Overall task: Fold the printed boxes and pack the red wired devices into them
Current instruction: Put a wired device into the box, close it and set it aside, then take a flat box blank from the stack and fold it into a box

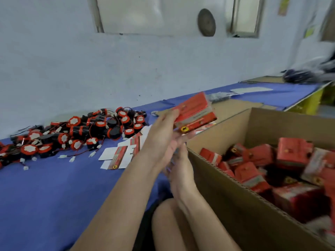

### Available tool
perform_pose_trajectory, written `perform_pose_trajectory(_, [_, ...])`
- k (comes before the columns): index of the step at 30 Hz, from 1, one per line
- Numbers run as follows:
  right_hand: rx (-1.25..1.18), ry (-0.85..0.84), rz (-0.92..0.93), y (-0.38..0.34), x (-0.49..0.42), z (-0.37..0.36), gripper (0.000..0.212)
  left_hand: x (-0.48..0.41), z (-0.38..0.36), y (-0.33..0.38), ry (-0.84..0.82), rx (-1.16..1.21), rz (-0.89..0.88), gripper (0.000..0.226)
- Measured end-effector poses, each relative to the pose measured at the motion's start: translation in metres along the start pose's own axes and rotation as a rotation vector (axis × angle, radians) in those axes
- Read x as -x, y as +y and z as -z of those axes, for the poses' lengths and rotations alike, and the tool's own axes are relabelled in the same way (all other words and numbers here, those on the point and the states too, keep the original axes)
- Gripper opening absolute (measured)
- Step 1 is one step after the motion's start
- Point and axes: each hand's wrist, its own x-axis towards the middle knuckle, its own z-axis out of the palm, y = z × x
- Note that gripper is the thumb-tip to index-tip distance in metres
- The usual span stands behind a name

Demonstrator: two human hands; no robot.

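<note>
My left hand (163, 134) is raised over the near corner of the big carton and grips a folded red printed box (194, 113), which is tilted. Just below it is my right hand (181, 165), its fingers tucked under the left palm and partly hidden. I see nothing in it. A pile of red and black round wired devices (76, 134) with white plugs lies on the blue table at the left. Flat unfolded printed boxes (123, 153) lie between that pile and my hands.
An open brown cardboard carton (226, 187) stands at the right, holding several folded red boxes (293, 153). The blue table (45, 196) runs along a pale wall. Flat cardboard and dark bundles lie at the far right end. My knee shows at the bottom.
</note>
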Motion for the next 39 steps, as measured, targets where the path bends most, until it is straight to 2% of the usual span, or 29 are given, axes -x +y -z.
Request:
perform_pose_trajectory(2, [0.063,-0.018,-0.002,-0.014,0.005,-0.002,0.043,0.002,-0.049,0.011,-0.287,-0.086,0.032,0.037])
perform_pose_trajectory(3, [0.080,-0.050,-0.022,-0.020,0.007,-0.002,0.037,0.003,-0.067,0.015,-0.368,-0.172,0.043,0.039])
perform_pose_trajectory(5, [0.111,-0.065,-0.018,-0.026,0.005,-0.002,0.027,0.004,-0.086,0.020,-0.389,-0.323,0.014,0.035])
perform_pose_trajectory(9, [0.186,-0.127,0.063,-0.025,0.003,-0.004,0.025,0.001,-0.056,0.021,-0.161,-0.347,-0.083,0.025])
perform_pose_trajectory(12, [0.271,-0.190,0.109,-0.012,0.005,-0.019,0.023,-0.001,0.001,0.016,0.071,-0.420,-0.132,0.023])
perform_pose_trajectory(17, [0.337,-0.279,0.072,0.033,-0.010,-0.057,0.018,0.001,0.114,0.007,0.423,-0.475,-0.143,0.016])
perform_pose_trajectory(23, [0.606,-0.344,0.145,0.091,-0.061,-0.097,0.025,0.004,0.229,0.000,0.671,-0.606,-0.068,0.015])
perform_pose_trajectory(25, [0.710,-0.306,0.204,0.107,-0.083,-0.106,0.022,0.001,0.256,-0.008,0.704,-0.711,-0.045,0.017])
perform_pose_trajectory(28, [0.821,-0.190,0.299,0.128,-0.110,-0.112,0.022,-0.007,0.285,-0.032,0.689,-0.874,-0.047,0.019])
perform_pose_trajectory(30, [0.837,-0.142,0.293,0.135,-0.123,-0.114,0.028,-0.012,0.299,-0.048,0.643,-0.996,-0.057,0.020])
perform_pose_trajectory(33, [0.728,-0.118,0.176,0.136,-0.138,-0.119,0.027,-0.022,0.309,-0.062,0.503,-1.286,-0.096,0.038])
perform_pose_trajectory(36, [0.628,-0.081,0.072,0.135,-0.149,-0.121,0.026,-0.029,0.309,-0.065,0.450,-1.383,-0.119,0.053])
perform_pose_trajectory(39, [0.472,-0.045,-0.110,0.137,-0.156,-0.124,0.023,-0.030,0.306,-0.072,0.350,-1.482,-0.022,0.072])
